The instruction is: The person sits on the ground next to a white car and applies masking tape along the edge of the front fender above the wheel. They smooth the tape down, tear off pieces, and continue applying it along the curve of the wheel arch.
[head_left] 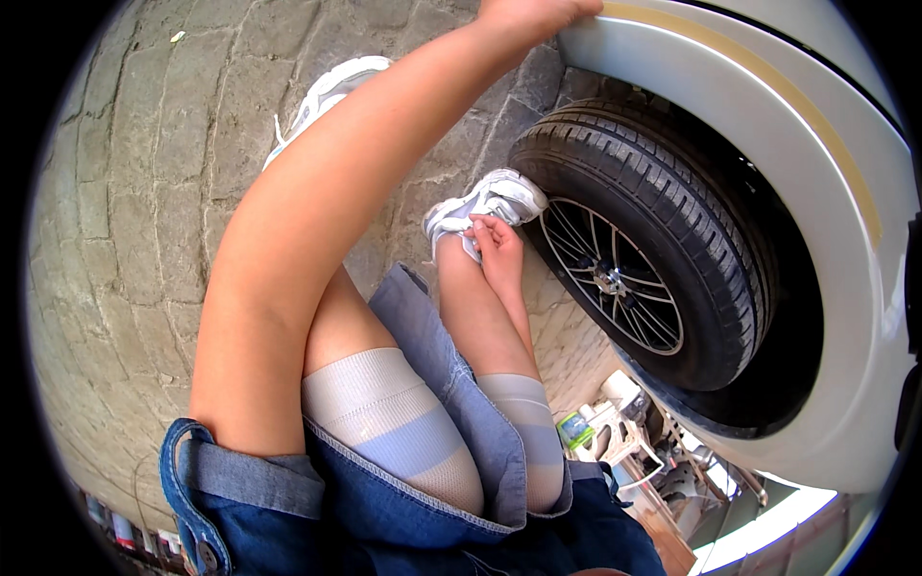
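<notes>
My left arm reaches up across the view, and my left hand (536, 15) is at the top edge, which cuts off most of its fingers. Its visible fingertips touch the lower end of the pale car fender (691, 58), where a tan strip of tape (768, 82) begins and follows the wheel arch. Down by my white sneaker (490, 200), my right hand (499, 248) is closed, thumb and fingers pinched together beside the laces. Whatever lies between those fingers is too small to make out. The black tire (663, 182) with its silver spoked rim (607, 278) stands right of the sneaker.
Stone paving (144, 211) spreads under my feet and to the left. Another white sneaker (331, 91) shows partly behind my left arm. A white plastic chair (624, 437) and a green-labelled container (576, 429) stand among clutter at the lower right, below the wheel.
</notes>
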Demonstrator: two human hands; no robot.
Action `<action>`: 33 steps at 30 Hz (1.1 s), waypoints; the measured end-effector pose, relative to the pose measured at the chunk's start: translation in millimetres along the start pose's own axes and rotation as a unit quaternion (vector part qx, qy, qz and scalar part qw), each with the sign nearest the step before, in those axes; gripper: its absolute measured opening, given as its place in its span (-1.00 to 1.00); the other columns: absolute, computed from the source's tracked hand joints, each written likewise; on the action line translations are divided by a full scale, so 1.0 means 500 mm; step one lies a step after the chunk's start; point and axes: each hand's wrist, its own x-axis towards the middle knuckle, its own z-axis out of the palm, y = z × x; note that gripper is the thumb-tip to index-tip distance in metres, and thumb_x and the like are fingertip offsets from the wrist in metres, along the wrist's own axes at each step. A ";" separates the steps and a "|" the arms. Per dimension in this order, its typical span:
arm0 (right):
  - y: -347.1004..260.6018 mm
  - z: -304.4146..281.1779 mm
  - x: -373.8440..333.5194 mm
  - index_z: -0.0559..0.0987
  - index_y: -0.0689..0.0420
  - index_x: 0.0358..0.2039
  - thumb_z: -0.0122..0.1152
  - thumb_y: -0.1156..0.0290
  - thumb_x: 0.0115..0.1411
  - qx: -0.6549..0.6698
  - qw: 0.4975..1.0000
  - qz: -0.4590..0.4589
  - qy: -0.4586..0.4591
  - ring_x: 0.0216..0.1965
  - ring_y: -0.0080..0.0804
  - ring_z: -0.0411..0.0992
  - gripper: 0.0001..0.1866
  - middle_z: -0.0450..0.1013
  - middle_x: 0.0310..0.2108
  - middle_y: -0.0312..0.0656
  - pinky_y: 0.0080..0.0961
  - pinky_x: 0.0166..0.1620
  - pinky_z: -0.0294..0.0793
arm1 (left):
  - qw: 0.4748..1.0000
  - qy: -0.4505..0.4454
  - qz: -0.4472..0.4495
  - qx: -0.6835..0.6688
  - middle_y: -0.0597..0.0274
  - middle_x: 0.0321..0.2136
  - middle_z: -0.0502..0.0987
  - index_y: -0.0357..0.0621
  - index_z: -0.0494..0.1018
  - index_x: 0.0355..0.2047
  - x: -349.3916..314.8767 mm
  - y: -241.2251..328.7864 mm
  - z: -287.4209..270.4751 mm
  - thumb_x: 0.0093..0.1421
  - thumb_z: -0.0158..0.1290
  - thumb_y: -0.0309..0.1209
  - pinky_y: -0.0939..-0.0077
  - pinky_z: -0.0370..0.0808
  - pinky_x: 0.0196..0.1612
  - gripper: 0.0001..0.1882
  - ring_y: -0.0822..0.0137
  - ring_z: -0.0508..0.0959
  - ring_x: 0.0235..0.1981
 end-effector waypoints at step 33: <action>0.006 0.001 0.006 0.61 0.27 -0.14 0.13 0.39 0.38 -0.003 1.000 0.004 0.005 -0.29 -0.65 0.53 -0.79 0.59 -0.35 -0.28 -0.71 -0.30 0.39 | 0.999 -0.002 0.024 0.031 0.10 -0.55 0.61 -0.19 0.57 -0.55 0.021 -0.027 0.007 -0.07 0.31 -0.18 0.34 0.53 -0.35 -0.69 0.28 0.58 -0.51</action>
